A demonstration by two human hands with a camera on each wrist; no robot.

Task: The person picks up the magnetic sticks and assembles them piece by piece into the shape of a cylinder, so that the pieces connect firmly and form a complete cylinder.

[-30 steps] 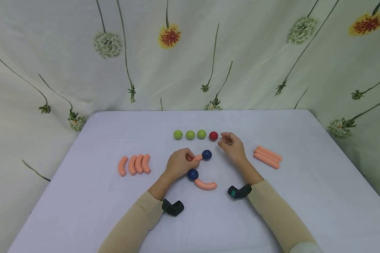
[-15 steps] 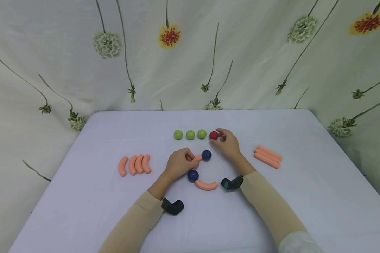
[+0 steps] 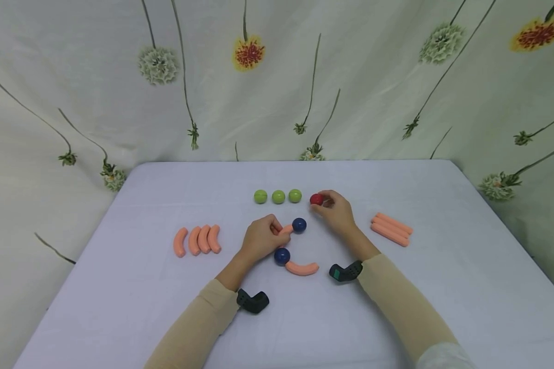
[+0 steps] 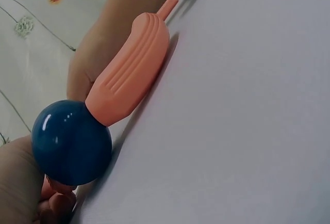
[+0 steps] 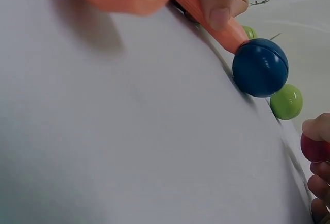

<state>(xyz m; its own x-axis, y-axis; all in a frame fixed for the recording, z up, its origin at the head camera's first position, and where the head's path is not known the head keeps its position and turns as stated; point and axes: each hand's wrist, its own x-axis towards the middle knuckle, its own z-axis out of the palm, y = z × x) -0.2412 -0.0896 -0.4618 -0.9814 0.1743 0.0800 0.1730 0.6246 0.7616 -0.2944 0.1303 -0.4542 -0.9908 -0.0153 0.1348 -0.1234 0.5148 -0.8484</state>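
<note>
The right hand [image 3: 336, 211] pinched the red ball [image 3: 316, 199] near the worktop's [image 3: 397, 307] far edge; the left hand [image 3: 260, 239] gripped an orange piece [image 3: 284, 229]. Any loose pinch risked the ball rolling away.

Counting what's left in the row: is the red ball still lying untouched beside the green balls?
No, the right hand pinches the red ball in its fingertips.

The left hand [image 3: 260, 239] rests curled at centre, fingers pinched, while the right hand [image 3: 338, 212], at two o'clock from it, pinches with curled fingertips.
</note>
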